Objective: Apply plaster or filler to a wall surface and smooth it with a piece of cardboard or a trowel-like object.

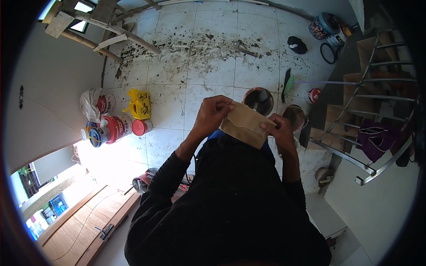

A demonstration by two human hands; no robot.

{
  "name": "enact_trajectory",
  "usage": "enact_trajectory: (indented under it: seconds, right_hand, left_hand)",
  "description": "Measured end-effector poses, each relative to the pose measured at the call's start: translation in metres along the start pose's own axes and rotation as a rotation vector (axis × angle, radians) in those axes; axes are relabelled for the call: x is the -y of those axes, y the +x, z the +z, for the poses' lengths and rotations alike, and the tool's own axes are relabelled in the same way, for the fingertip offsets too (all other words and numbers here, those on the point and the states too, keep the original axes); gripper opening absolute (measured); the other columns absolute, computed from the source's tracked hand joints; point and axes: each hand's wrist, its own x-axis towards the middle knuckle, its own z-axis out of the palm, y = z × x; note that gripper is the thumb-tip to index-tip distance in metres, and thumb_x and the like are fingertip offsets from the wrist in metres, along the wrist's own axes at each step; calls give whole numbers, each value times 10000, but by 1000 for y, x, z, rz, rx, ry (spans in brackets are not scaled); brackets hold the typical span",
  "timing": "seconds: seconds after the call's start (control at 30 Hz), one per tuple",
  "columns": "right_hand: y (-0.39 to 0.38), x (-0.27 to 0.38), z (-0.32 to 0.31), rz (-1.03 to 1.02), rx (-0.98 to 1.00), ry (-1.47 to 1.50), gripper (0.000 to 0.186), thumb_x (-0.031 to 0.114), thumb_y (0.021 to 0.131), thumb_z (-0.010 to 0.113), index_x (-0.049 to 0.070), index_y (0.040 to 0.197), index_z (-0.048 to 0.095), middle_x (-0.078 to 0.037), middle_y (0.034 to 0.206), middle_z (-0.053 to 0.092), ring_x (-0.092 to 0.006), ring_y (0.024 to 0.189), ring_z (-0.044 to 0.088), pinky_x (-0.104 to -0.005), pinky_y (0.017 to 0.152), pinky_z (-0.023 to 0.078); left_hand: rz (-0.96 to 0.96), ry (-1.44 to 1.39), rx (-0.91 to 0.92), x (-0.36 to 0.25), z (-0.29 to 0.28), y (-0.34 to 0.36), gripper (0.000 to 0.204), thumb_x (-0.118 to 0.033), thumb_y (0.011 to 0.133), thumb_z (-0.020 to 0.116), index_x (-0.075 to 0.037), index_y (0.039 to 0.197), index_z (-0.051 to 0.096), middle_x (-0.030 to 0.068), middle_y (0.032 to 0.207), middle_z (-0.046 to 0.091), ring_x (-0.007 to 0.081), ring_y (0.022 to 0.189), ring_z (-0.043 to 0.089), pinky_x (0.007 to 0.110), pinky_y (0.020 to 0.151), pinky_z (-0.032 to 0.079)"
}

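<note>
Between both hands, in front of my body, is a tan-brown sheet of paper (247, 124), with a wavy torn-looking edge across it. It looks folded or double-layered, and whether it is sandpaper I cannot make out. The thumb and fingers of my left hand (215, 113) pinch its upper left corner. At its right edge, my right hand (280, 129) grips it between thumb and fingers. Just beyond the sheet a round bucket (258, 101) with a grey thing inside stands on the floor. Another round container (295, 118) sits beyond my right hand.
Paint buckets (116, 128) and a yellow plastic bag (138, 103) stand at the left. Dark debris and a hammer-like tool (245, 49) lie on the tiles ahead. To the right rise stairs with a metal railing (341, 153). A wooden scaffold (106, 33) is far left, a door (88, 226) near left.
</note>
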Motion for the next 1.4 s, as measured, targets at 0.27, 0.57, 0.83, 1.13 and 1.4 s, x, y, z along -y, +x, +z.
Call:
enact_trajectory:
  seconds: [0.27, 0.57, 0.83, 1.13, 1.4]
  right_hand:
    - [-3, 27, 3, -111, 195, -82, 257, 238, 958, 652, -5, 880, 623, -4, 757, 613, -76, 762, 560, -284, 705, 475]
    - [-18, 21, -5, -39, 271, -507, 337, 268, 1008, 586, -56, 944, 656, -28, 762, 623, -61, 745, 518, -279, 673, 451]
    - [-14, 17, 2, -54, 59, -295, 366, 292, 993, 615, -51, 1094, 692, -51, 883, 698, -83, 834, 593, -283, 752, 496]
    - [2, 32, 26, -83, 48, -243, 362, 303, 1017, 574, -42, 1074, 668, -44, 842, 684, -74, 797, 596, -289, 710, 499]
    - [8, 12, 33, -187, -392, -67, 355, 301, 1013, 594, -35, 1087, 682, -41, 838, 694, -64, 767, 585, -268, 670, 484]
  left_hand:
    - [176, -19, 82, -20, 19, 12, 179, -105, 933, 644, 50, 1015, 680, 79, 788, 710, 84, 751, 642, 246, 660, 507]
    - [147, 138, -255, -39, -16, 31, 175, -136, 936, 670, 21, 921, 746, 53, 663, 676, 69, 538, 561, 263, 502, 446]
    - [188, 154, 170, -41, 12, 33, 323, -214, 858, 759, 36, 1059, 715, 102, 810, 739, 151, 724, 685, 307, 687, 550]
    - [226, 361, 230, -46, 41, 42, 208, -197, 816, 785, -8, 899, 763, 107, 761, 730, 138, 674, 672, 301, 656, 542]
    - [27, -70, 112, -23, 52, 23, 341, -202, 800, 818, 88, 955, 728, 115, 818, 736, 141, 736, 691, 265, 680, 556]
